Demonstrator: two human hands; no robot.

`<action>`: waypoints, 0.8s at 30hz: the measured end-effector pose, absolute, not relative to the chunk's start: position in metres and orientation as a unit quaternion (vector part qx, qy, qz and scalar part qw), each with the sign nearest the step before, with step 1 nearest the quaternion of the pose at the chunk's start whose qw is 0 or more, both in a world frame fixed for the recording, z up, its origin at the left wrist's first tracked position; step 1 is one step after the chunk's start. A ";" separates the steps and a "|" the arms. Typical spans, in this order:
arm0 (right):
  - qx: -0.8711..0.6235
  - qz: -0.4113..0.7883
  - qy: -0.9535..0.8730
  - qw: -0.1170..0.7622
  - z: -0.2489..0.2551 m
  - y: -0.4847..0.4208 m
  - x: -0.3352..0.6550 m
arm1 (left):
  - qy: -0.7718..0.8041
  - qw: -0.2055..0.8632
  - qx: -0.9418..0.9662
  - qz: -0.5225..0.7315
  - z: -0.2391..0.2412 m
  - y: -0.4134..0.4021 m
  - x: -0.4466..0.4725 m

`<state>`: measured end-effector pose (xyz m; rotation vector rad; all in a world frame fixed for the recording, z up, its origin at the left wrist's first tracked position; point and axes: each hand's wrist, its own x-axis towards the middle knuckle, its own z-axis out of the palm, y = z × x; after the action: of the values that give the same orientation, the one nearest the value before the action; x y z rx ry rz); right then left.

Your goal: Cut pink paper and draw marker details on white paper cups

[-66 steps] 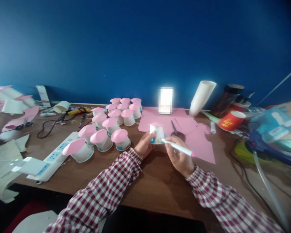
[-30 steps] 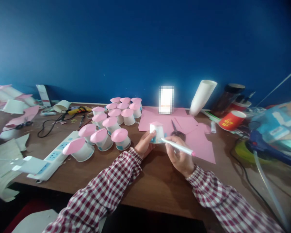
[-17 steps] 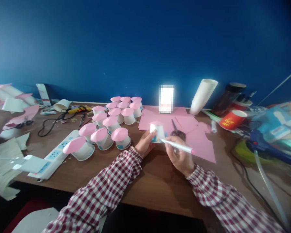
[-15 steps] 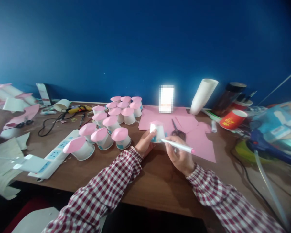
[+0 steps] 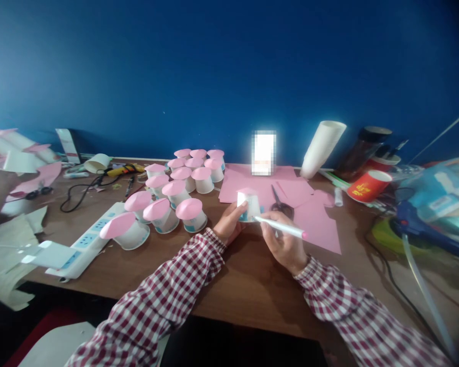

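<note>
My left hand point(image 5: 228, 223) is closed round an upturned white paper cup point(image 5: 249, 204) with a pink paper top, holding it on the brown table point(image 5: 248, 285). My right hand point(image 5: 284, 245) grips a white marker with a pink end point(image 5: 281, 228), its tip touching the side of the cup. Behind the cup lie pink paper sheets point(image 5: 309, 216) and a pair of scissors point(image 5: 280, 203). Left of my hands stands a group of several finished upturned cups with pink tops point(image 5: 176, 193).
A white power strip point(image 5: 84, 242) and black cables lie at the left, with paper scraps point(image 5: 7, 260) beyond. A stack of white cups point(image 5: 322, 148), a red cup point(image 5: 368, 186), a dark jar point(image 5: 363, 148) and a blue glue gun point(image 5: 424, 224) crowd the right.
Both hands stay in place with the cup and marker; the marker has hardly shifted. The camera has tilted slightly, so everything sits a little higher in view.
</note>
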<state>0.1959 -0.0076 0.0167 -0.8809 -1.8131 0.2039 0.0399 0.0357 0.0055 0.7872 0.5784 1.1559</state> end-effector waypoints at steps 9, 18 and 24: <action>-0.374 0.080 -0.759 0.527 0.018 -0.007 0.195 | 0.267 0.724 0.367 0.519 0.006 0.035 0.040; -0.383 0.038 -0.772 0.506 0.017 -0.006 0.197 | 0.251 0.714 0.387 0.526 0.003 0.035 0.041; -0.380 0.022 -0.780 0.496 0.016 -0.004 0.199 | 0.274 0.692 0.391 0.541 0.001 0.035 0.044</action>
<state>0.1992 -0.0039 0.0162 -0.9218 -1.8904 0.0535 0.0435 0.0349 0.0006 0.8740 0.6118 1.2086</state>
